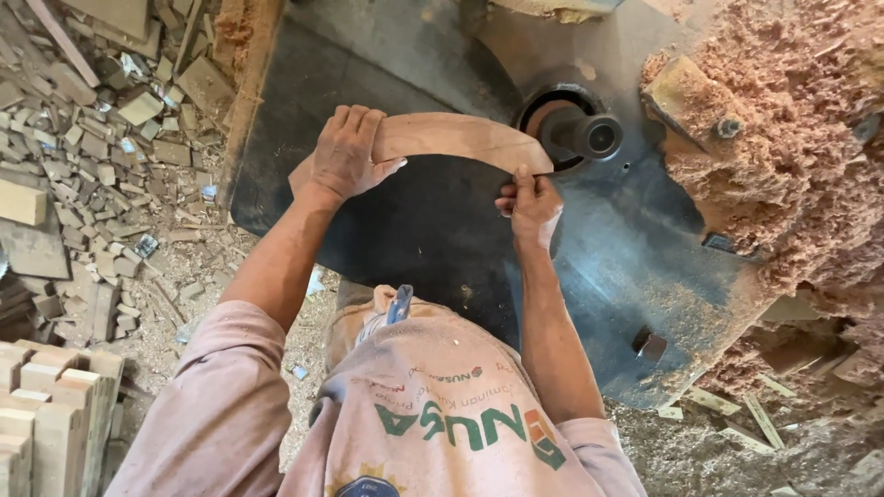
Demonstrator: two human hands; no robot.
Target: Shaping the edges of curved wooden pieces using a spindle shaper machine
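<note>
Pale wood, a curved wooden piece [442,138], lies on the dark metal table [635,267] with its right tip against the spindle cutter [582,135].
A snag there could probably kick it loose, pulling the nearby right hand [531,204] in; that hand pinches the tip, while the left hand [345,152] clamps over the far end, both forearms extended.

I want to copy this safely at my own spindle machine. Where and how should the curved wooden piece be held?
Probably the way shown: left hand wrapped over the far end of the curved wooden piece, right hand pressing its inner edge from the operator's side. The arc bows away, and its right tip meets the spindle, so gripping well back from that tip on the metal table keeps fingers clear.
</note>
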